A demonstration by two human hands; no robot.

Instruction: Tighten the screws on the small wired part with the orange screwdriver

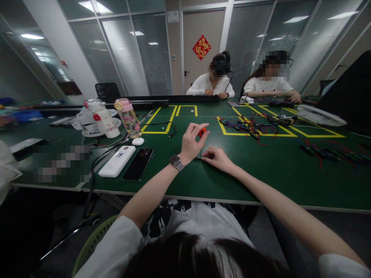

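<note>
My left hand point(193, 141), with a watch on its wrist, is raised just above the table and closed round the orange and black handle of a screwdriver point(202, 132). The thin shaft points down from it, towards a small green circuit board point(199, 157) on the table. Lower and to the right, my right hand point(218, 159) rests on the tabletop, its fingers pinching the board's right end. Fingers cover much of the board, so its details and the exact spot where the tip meets it are hidden.
Left of my arms are a black phone point(138, 165), a white power bank point(117, 161), an earphone case point(138, 141) and a drink bottle point(128, 117). Bundles of wired parts point(252, 126) lie at the right. Two people sit across the green table point(179, 185).
</note>
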